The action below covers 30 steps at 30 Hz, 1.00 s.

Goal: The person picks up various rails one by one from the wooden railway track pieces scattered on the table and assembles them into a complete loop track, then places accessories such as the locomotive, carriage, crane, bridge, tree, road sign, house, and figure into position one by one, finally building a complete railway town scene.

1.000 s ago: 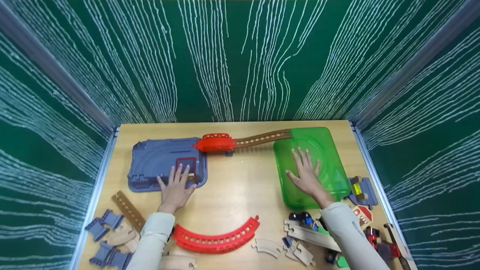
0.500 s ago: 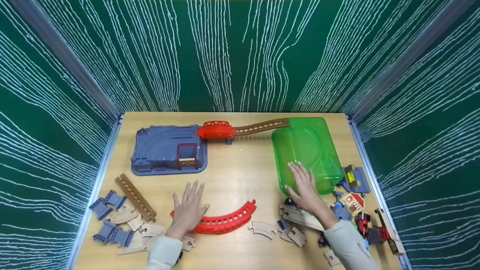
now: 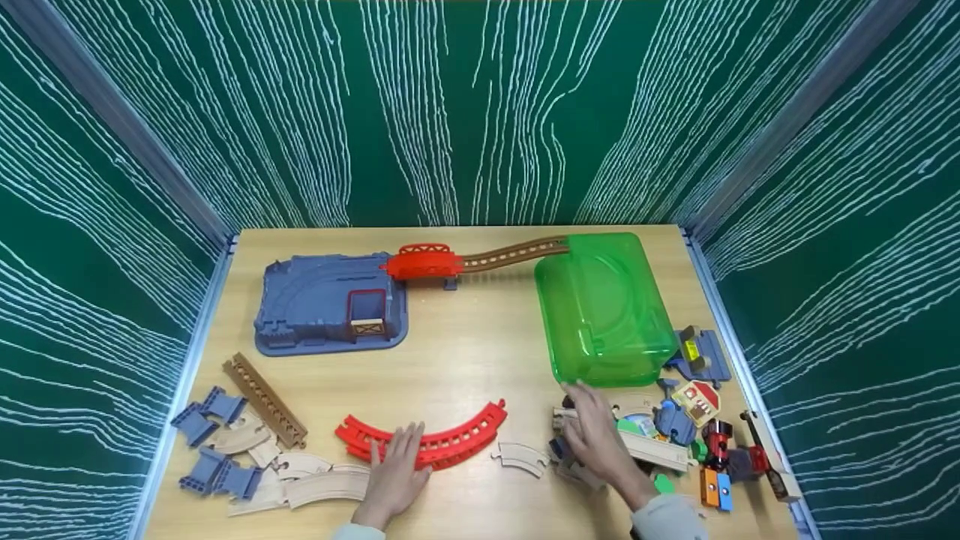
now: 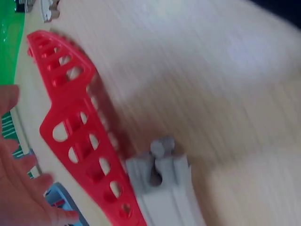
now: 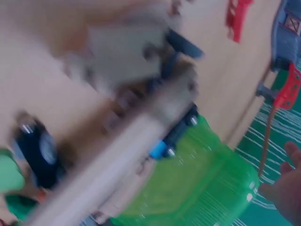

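Note:
My left hand (image 3: 394, 480) hovers at the red curved track (image 3: 469, 441), fingers spread. In the left wrist view, those fingers (image 4: 28, 162) hold nothing and appear apart from the red track's slotted side (image 4: 77, 132). Beside it lies a wooden track piece (image 4: 164, 188) with a peg end. My right hand (image 3: 600, 442) is over the wooden tracks in front of the green bin (image 3: 607, 322), its fingers extended. The right wrist view, blurred, shows the thumb side of that hand (image 5: 287, 188) holding nothing. Below it are a long wooden track (image 5: 127, 150) and a black toy engine (image 5: 35, 153).
At the back, a red bridge (image 3: 424, 265) and brown track (image 3: 514, 255) link the grey-blue base (image 3: 307, 300) to the green bin. Grey supports (image 3: 202, 471) and a straight brown track (image 3: 266, 401) lie left. Toy vehicles (image 3: 718, 442) and a house tile (image 3: 697, 401) crowd the right.
Both hands have drawn back toward the person. The left has come from the grey-blue base to the red curved track, the right from the green bin to the wooden tracks.

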Each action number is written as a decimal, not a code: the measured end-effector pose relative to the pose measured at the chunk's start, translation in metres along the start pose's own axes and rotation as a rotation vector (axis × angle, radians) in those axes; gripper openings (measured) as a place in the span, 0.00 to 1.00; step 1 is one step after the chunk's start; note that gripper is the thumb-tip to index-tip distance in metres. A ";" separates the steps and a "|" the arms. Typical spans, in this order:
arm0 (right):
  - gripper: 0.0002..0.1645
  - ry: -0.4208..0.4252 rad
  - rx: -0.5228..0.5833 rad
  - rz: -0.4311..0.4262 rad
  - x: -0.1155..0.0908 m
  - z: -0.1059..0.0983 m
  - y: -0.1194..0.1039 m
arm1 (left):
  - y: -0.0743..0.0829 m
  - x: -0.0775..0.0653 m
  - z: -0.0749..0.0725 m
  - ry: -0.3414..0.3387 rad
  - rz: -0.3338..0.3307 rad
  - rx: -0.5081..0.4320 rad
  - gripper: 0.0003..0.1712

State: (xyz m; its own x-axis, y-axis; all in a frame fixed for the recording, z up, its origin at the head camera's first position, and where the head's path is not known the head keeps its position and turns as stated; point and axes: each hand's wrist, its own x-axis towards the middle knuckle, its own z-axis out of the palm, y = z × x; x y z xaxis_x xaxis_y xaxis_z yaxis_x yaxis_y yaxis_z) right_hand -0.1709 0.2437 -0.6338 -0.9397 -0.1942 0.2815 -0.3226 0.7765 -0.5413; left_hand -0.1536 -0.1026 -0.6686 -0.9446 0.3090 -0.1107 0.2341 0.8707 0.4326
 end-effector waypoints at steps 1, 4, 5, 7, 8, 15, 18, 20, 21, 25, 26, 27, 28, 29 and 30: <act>0.37 0.000 -0.003 0.003 -0.005 0.005 -0.001 | 0.001 -0.002 0.002 -0.008 0.008 -0.004 0.40; 0.34 -0.009 -0.012 -0.026 -0.017 0.019 -0.002 | 0.004 -0.005 0.006 -0.036 0.034 0.003 0.38; 0.33 -0.015 -0.016 -0.044 -0.020 0.023 -0.001 | 0.005 -0.005 0.007 -0.043 0.038 0.008 0.37; 0.32 -0.023 -0.026 -0.074 -0.025 0.031 -0.001 | 0.006 -0.003 0.008 -0.058 0.041 0.017 0.36; 0.32 -0.025 -0.029 -0.086 -0.027 0.035 0.000 | 0.007 -0.002 0.008 -0.064 0.040 0.025 0.36; 0.30 -0.083 -0.034 -0.090 -0.043 0.054 -0.002 | 0.010 0.002 0.009 -0.099 0.014 0.044 0.36; 0.28 -0.124 -0.061 -0.115 -0.048 0.059 -0.002 | 0.010 0.004 0.009 -0.107 0.013 0.050 0.35; 0.27 -0.125 -0.078 -0.132 -0.051 0.060 0.000 | 0.010 0.004 0.009 -0.104 0.017 0.057 0.34; 0.27 -0.115 -0.081 -0.138 -0.052 0.059 0.001 | 0.010 0.005 0.009 -0.102 0.017 0.062 0.34; 0.27 -0.016 -0.092 -0.126 -0.055 0.049 0.017 | 0.009 0.004 0.009 -0.090 0.028 0.078 0.34; 0.27 0.016 -0.099 -0.106 -0.056 0.044 0.022 | 0.009 0.004 0.010 -0.087 0.031 0.079 0.33; 0.27 0.043 -0.108 -0.087 -0.056 0.040 0.028 | 0.009 0.003 0.010 -0.082 0.037 0.081 0.33; 0.27 0.062 -0.121 -0.060 -0.056 0.036 0.034 | 0.008 0.003 0.010 -0.077 0.042 0.084 0.33; 0.28 0.075 -0.135 -0.031 -0.056 0.032 0.040 | 0.008 0.002 0.010 -0.073 0.046 0.089 0.33; 0.29 0.075 -0.155 0.003 -0.057 0.029 0.046 | 0.008 0.002 0.010 -0.070 0.049 0.093 0.33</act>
State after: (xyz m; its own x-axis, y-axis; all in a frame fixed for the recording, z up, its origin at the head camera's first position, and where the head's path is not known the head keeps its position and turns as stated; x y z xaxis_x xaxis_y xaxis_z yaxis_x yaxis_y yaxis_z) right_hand -0.1359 0.2731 -0.6975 -0.9277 -0.1507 0.3416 -0.2927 0.8615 -0.4148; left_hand -0.1512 -0.0919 -0.6741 -0.9139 0.3750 -0.1556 0.3028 0.8849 0.3540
